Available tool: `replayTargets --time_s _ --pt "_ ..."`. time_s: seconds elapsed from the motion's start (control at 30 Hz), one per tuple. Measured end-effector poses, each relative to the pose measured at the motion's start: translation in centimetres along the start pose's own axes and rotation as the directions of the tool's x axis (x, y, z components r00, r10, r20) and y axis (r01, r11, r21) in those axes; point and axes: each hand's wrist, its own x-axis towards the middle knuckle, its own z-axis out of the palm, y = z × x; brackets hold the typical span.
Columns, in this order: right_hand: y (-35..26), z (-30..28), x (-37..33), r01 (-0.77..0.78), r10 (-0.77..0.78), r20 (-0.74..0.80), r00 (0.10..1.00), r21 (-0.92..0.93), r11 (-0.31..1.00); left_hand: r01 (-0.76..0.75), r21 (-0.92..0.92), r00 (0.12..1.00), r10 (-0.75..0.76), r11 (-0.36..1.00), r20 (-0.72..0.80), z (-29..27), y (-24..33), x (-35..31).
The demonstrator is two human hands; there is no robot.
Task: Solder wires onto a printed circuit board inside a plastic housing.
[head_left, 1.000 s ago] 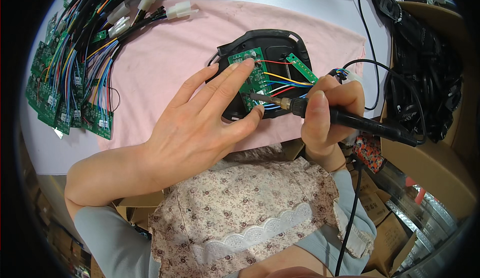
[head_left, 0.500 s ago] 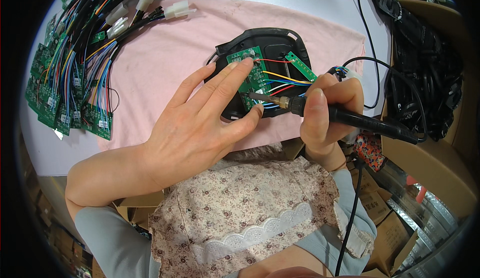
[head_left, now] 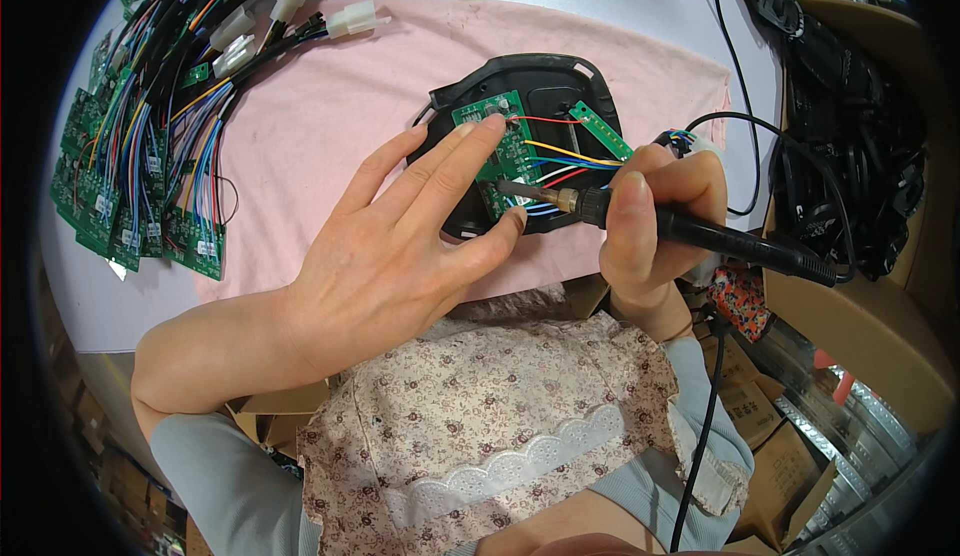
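In my right hand (head_left: 665,211) is a soldering iron (head_left: 720,239), gripped like a pen with the fingers closed round its black handle. Its tip points left and meets, or nearly meets, a green circuit board (head_left: 520,159) near the lower left part. My left hand (head_left: 405,221) has its fingers spread; the fingertips rest on the board, the thumb at its lower edge. Coloured wires (head_left: 565,156) run from the board toward my right hand. A smaller narrow green board (head_left: 600,131) lies beside it. Both boards are on a black plastic shell (head_left: 585,76).
Beneath the shell lies a pink cloth (head_left: 290,196). Stacked at the left are several wired circuit boards (head_left: 95,171) with white connectors (head_left: 355,19). On the right stands a cardboard box (head_left: 850,326) holding black parts (head_left: 850,156). The iron's black cable (head_left: 790,136) loops near my right hand.
The soldering iron's tip has shifted very slightly to the left and away from me. Both hands keep almost the same positions.
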Motion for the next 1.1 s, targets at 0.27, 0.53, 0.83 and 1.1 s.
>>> replayTargets --time_s 0.27,0.53,0.83,1.1 --pt "0.2 -0.2 -0.1 0.008 -0.008 0.015 1.000 -0.021 1.000 0.004 0.001 1.000 -0.004 1.000 0.002 0.0 0.0 0.0" --pt "0.2 -0.4 0.0 0.037 -0.033 0.054 0.998 -0.061 0.997 0.006 -0.016 1.000 -0.006 1.000 0.005 -0.2 0.0 0.1" --pt "0.6 -1.3 -0.5 -0.009 0.030 -0.182 0.983 0.116 0.993 -0.010 0.014 1.000 0.010 1.000 0.013 -0.2 0.0 0.1" --pt "0.4 -1.6 -1.1 -0.084 0.097 -0.167 0.981 0.085 0.993 -0.025 0.052 1.000 0.024 0.998 0.012 -0.1 0.3 0.1"
